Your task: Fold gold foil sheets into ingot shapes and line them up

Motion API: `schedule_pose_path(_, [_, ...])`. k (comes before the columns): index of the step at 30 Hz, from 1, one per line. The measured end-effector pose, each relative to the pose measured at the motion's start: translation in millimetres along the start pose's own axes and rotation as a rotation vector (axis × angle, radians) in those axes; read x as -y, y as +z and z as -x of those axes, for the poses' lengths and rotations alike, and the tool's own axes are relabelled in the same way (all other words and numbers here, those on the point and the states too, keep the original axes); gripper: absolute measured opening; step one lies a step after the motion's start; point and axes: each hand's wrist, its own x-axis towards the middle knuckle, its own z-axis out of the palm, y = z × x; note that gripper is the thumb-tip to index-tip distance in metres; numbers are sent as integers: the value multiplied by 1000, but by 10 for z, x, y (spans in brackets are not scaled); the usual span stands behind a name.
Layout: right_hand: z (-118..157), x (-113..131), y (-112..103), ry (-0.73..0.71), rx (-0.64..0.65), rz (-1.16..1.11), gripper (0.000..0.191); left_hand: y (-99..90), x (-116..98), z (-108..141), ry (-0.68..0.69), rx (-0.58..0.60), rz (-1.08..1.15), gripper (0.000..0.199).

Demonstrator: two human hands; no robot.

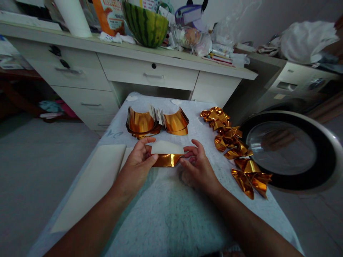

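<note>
Between my hands is a sheet of gold foil paper (167,160) with a white back, its near edge folded up into a shiny gold band. My left hand (140,157) pinches the left end, thumb on the gold side. At the right end, the thumb and fingers of my right hand (195,161) close on the sheet. Just beyond lie two curved stacks of gold foil sheets, a left stack (140,122) and a right stack (175,121). Several folded gold foil pieces (227,135) trail along the table's right side.
White paper sheets (91,182) lie on the cloth-covered table (166,214) at left. Behind stands a white desk (150,69) bearing a cut watermelon (147,26) and plastic bags. A washing machine's open round door (286,150) borders the table's right edge.
</note>
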Motion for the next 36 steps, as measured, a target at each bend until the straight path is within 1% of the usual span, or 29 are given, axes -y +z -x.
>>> schedule_pose_path(1, [-5, 16, -4, 33, 27, -92, 62, 12, -1, 4, 7, -8, 11, 43])
schedule_pose_path(3, [-7, 54, -13, 102, 120, -255, 41, 35, 2, 10, 15, -13, 36, 44])
schedule_pose_path(4, [-5, 72, -17, 135, 167, -312, 31, 47, 5, 14, 15, -14, 50, 45])
schedule_pose_path(5, [-3, 87, -19, 163, 196, -353, 24, 58, 9, 19, 11, -10, 61, 45])
schedule_pose_path(6, [-2, 95, -19, 184, 209, -386, 22, 67, 13, 26, 5, 2, 70, 45])
schedule_pose_path(8, [-2, 94, -16, 210, 192, -448, 23, 79, 23, 46, -6, 53, 74, 45])
schedule_pose_path(11, [-10, 60, -15, 231, 155, -504, 27, 77, 36, 85, 16, 116, -13, 46])
schedule_pose_path(13, [-18, 35, -22, 242, 141, -500, 29, 62, 43, 108, 98, 88, -137, 48])
schedule_pose_path(15, [-28, 21, -35, 250, 120, -490, 30, 43, 50, 125, 231, 33, -293, 51])
schedule_pose_path(17, [-38, 19, -49, 260, 94, -489, 31, 25, 59, 136, 385, 9, -479, 59])
schedule_pose_path(19, [-47, 24, -60, 268, 76, -496, 31, 18, 74, 144, 537, 36, -681, 67])
schedule_pose_path(21, [-54, 29, -67, 270, 71, -507, 32, 23, 94, 149, 671, 69, -863, 70])
schedule_pose_path(23, [-54, 29, -68, 269, 81, -528, 31, 34, 115, 150, 772, 66, -997, 67])
schedule_pose_path(26, [-44, 22, -60, 256, 103, -560, 33, 41, 124, 153, 878, 35, -1101, 57])
schedule_pose_path(29, [-38, 5, -49, 233, 91, -511, 46, 34, 112, 164, 959, 54, -1127, 45])
schedule_pose_path(30, [-39, -4, -46, 222, 83, -466, 50, 32, 108, 170, 979, 76, -1126, 40])
schedule_pose_path(32, [-47, -27, -41, 189, 65, -355, 50, 33, 108, 182, 1011, 151, -1118, 28])
schedule_pose_path(34, [-57, -51, -36, 157, 51, -247, 43, 41, 117, 191, 1014, 242, -1103, 17])
schedule_pose_path(36, [-66, -68, -30, 124, 40, -164, 37, 50, 124, 198, 986, 317, -1080, 13])
